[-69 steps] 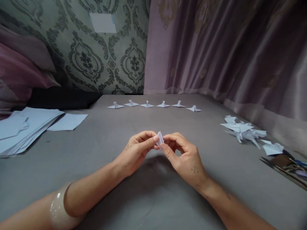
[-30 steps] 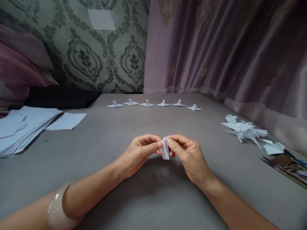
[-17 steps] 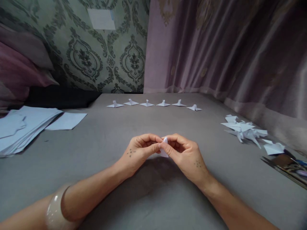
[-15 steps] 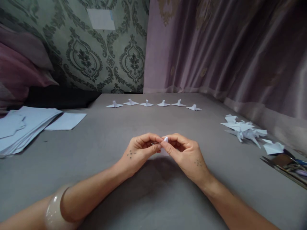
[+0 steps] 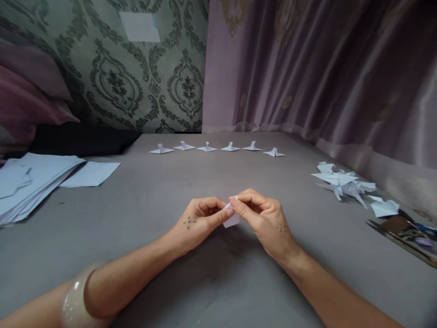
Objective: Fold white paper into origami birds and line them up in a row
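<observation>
Between my two hands is a small folded piece of white paper (image 5: 232, 220), held just above the grey surface. My left hand (image 5: 201, 219) pinches its left edge between thumb and fingers. My right hand (image 5: 264, 216) is closed on the upper right part, thumb in front, with a small white tip showing above the fingers. The fingers hide much of the folds. Farther back, several small white folded-paper figures (image 5: 206, 147) stand in a row, wings spread flat.
A stack of white paper (image 5: 44, 177) lies at the left, with a separate sheet (image 5: 92, 174) beside it. At the right are a pile of folded-paper pieces (image 5: 344, 180), another paper piece (image 5: 384, 207) and a tray of tools (image 5: 403, 230). A curtain (image 5: 307, 68) hangs behind.
The folded paper has tilted, so more of its lower flat part shows below my fingers. My left hand sits slightly lower; both hands still grip the paper. The view has shifted slightly.
</observation>
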### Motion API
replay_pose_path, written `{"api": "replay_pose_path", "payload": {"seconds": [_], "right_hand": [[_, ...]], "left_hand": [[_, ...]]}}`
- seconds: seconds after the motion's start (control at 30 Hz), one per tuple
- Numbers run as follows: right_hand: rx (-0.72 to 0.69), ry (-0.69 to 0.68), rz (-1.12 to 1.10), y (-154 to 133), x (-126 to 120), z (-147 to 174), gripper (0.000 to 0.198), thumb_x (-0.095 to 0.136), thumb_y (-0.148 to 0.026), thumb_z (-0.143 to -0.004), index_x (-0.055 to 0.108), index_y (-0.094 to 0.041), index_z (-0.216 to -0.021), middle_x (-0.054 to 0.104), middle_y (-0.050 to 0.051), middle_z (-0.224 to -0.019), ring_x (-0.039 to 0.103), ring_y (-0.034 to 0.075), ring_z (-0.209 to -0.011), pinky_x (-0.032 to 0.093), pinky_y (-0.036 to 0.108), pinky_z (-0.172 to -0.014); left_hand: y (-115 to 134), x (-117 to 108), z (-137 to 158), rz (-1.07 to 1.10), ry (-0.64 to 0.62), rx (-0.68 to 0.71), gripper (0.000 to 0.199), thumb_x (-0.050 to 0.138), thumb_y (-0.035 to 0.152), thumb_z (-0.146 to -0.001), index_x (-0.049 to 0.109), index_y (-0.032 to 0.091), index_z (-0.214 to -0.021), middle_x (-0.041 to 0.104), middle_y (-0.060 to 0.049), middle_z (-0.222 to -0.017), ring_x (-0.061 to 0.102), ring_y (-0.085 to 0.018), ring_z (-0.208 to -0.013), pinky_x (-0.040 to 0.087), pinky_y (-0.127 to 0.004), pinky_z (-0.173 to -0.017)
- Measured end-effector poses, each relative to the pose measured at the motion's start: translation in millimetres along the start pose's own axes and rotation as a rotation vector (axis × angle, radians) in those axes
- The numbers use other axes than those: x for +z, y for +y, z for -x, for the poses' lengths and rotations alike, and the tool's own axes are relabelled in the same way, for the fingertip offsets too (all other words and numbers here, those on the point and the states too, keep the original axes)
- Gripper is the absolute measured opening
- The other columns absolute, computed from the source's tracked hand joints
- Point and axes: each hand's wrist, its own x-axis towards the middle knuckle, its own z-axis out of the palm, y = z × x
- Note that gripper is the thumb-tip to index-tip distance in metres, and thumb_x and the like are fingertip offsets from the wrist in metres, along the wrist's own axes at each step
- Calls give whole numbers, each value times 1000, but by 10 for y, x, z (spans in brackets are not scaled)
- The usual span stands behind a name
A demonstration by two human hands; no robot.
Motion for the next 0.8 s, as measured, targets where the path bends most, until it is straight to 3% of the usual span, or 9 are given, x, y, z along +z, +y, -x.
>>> {"api": "replay_pose_path", "payload": {"seconds": [0.1, 0.27, 0.4, 0.6, 0.8], "right_hand": [[47, 12, -50, 30, 1, -11, 14, 65, -29, -79, 69, -19, -70, 60, -1, -71, 54, 11, -69, 42, 24, -66], [272, 16, -166, 58, 11, -46, 19, 69, -36, -74, 70, -16, -75, 64, 1, -72, 55, 12, -68, 43, 26, -64], [321, 46, -169, 65, -4, -72, 22, 72, -37, -71, 69, -15, -70, 60, 0, -64, 49, 10, -60, 40, 25, -60], [477, -20, -213, 75, -49, -101, 40, 59, -53, -78, 69, -14, -81, 61, 2, -69, 48, 9, -58, 36, 25, -57], [467, -90, -185, 63, -27, -79, 36, 72, -44, -69, 66, -15, -88, 61, 1, -72, 50, 8, -59, 39, 24, -57]], "left_hand": [[12, 10, -5, 6, 1, -59, 20, 69, 31, -75, 68, 13, -68, 59, 1, -60, 48, -8, -59, 36, -20, -58], [-36, -16, -7, 16, -28, -129, 24, 68, 36, -75, 70, 13, -69, 60, -1, -61, 49, -10, -59, 36, -22, -59], [-100, -54, -26, 39, -99, -146, 28, 65, 39, -78, 70, 13, -69, 60, -2, -61, 48, -9, -58, 36, -22, -58], [-167, -112, -112, 321, -55, -204, 24, 65, 33, -78, 68, 11, -72, 55, -2, -62, 42, -7, -55, 32, -21, -54], [-207, -147, -145, 395, -7, -209, 22, 66, 31, -77, 67, 9, -74, 56, -4, -69, 45, -9, -60, 34, -22, -57]]}}
